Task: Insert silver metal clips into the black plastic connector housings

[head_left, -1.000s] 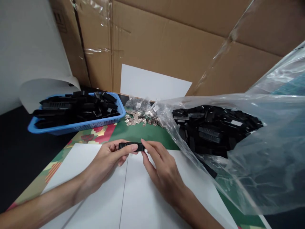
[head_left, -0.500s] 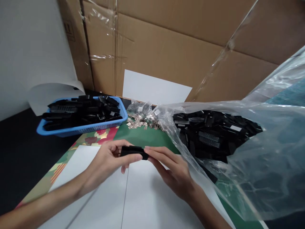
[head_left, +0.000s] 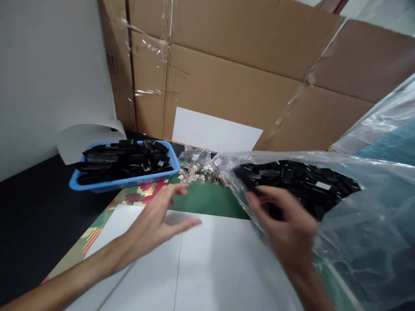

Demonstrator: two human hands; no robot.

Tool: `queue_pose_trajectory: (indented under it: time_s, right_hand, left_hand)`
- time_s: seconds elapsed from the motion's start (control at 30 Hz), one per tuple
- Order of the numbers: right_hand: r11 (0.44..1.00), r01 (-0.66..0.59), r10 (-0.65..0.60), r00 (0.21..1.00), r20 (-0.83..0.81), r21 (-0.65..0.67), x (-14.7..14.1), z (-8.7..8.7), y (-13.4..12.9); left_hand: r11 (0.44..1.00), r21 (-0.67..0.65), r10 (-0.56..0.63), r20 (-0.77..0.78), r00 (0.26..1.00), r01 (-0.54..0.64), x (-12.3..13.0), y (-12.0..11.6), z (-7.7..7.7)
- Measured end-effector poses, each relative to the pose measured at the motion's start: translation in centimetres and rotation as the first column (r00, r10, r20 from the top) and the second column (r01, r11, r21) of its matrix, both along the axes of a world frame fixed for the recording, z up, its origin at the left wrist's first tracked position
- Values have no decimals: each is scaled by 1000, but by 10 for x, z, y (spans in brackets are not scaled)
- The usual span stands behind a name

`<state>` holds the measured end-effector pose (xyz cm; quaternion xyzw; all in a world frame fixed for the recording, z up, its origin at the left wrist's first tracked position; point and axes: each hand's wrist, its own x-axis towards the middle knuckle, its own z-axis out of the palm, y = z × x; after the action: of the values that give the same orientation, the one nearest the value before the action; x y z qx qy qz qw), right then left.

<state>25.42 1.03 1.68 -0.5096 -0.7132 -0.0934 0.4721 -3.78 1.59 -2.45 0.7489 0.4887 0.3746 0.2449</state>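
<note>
My left hand (head_left: 158, 220) hovers over the white sheets (head_left: 207, 259), its fingers and thumb spread with nothing between them. At the edge of the clear plastic bag (head_left: 366, 224), my right hand (head_left: 285, 216) is closed on a black part (head_left: 246, 180), blurred by motion. Inside the bag lies a heap of black parts (head_left: 324, 177), behind and beside my right hand. Small silvery metal pieces (head_left: 197, 172) are piled on the green surface (head_left: 210, 198) beyond my left hand.
A blue basket (head_left: 110, 186) full of black parts stands at the back left. Cardboard (head_left: 227, 82) rises behind the table, with a white paper (head_left: 214, 129) against it. Small clear bags (head_left: 199, 154) lie behind the metal pieces.
My left hand has opened and let go of the black part. My right hand has moved right to the bag with a black part in its fingers. The view has shifted slightly.
</note>
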Motion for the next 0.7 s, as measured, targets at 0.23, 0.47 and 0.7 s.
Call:
queue_pose_trajectory:
  time_s: [0.23,0.47,0.7]
  right_hand:
    - [926,377,-378,921,98,29,16,7,0]
    - [752,-343,420,908,8,-563,-99,-68,-30]
    - [537,-293,320,938,-130,-791,-101,-59,-22]
  left_hand:
    - [919,391,201,-353,914,-51,-37,37,9]
    - [926,365,107,-492,864,93,-34,40,5]
    - [852,498,474,-599,645,-163,-87,65,22]
